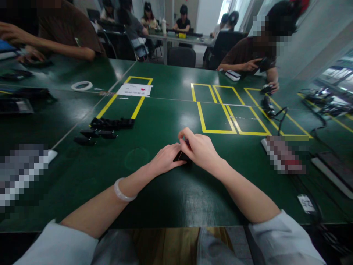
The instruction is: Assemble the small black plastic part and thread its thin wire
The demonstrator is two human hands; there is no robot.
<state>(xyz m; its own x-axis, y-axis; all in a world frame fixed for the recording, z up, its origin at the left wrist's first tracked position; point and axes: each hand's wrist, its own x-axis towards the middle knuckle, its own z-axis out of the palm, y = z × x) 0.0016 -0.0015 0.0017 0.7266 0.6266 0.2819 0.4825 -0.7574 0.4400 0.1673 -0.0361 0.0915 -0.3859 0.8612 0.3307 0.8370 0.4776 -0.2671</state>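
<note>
My left hand (168,157) rests low over the table with its fingers closed on a small black object (180,156). Much of that object is covered by my hands, so its kind cannot be made out. From the other side my right hand (202,150) bends over the same object, its thumb and forefinger pinched together at its top. To the left lie several small black pieces (103,134), just in front of a bundled black strap-like item (113,123).
Yellow tape rectangles (203,127) mark the green table (165,198). A paper sheet (135,90) and a white tape roll (82,86) lie farther left. Blurred-out flat items flank me; cables (317,121) run along the right. Co-workers sit across the table, one handling a black device (268,105).
</note>
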